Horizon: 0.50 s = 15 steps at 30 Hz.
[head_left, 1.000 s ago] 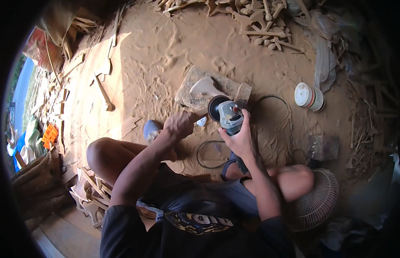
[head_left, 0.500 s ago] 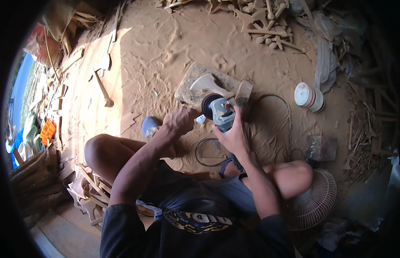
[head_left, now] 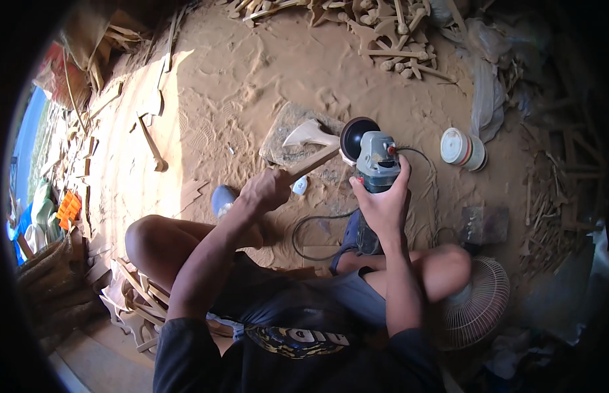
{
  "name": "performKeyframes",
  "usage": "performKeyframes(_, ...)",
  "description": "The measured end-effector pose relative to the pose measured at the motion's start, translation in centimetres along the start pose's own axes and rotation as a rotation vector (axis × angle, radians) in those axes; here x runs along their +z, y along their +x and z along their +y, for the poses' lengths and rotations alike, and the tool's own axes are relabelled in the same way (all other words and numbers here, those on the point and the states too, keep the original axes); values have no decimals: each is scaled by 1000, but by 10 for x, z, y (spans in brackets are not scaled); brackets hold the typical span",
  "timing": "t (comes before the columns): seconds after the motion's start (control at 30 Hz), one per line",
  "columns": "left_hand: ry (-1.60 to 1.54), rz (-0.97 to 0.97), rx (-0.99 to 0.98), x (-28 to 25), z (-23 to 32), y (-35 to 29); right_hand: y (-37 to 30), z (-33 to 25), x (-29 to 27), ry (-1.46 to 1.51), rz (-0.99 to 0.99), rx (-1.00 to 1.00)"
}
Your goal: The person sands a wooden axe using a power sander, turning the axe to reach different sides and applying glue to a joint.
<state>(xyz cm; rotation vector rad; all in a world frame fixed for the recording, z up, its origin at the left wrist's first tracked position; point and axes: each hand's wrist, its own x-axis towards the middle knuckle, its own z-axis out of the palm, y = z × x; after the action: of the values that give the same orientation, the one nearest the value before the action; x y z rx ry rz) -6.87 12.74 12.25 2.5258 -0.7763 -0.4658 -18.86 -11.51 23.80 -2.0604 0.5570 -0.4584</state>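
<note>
In my right hand (head_left: 387, 204) is a grey-green angle grinder (head_left: 377, 160), fingers wrapped round its body. Its round black disc (head_left: 358, 136) touches or nearly touches the far end of a pale wooden stick (head_left: 315, 162). My left hand (head_left: 266, 191) grips the near end of that stick, which slants up to the right. Beyond it, an axe-shaped wooden piece (head_left: 309, 133) rests on a dusty flat slab (head_left: 276, 141); the stick and disc cover part of the slab. The grinder's lower body (head_left: 368, 239) points back toward my right foot.
A black cord (head_left: 298, 230) loops over the dusty ground. Right of the grinder stand a white tub (head_left: 456, 147), a box-like block (head_left: 485, 224) and a fan (head_left: 478, 304). Carved wooden pieces (head_left: 399, 49) are heaped at the far side. A wooden hammer-like tool (head_left: 151, 141) lies left.
The grinder has moved right and slightly away, its disc now near the stick's far end. More of the stick shows between my left hand and the disc. My left hand has shifted slightly.
</note>
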Motion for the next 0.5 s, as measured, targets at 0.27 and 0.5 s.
performKeyframes(0.27,-157,23,147,-29,9,18,25,-3,-75,294,287,-50)
performKeyframes(0.5,-483,114,-47,-75,68,6,25,-4,-109,342,415,50)
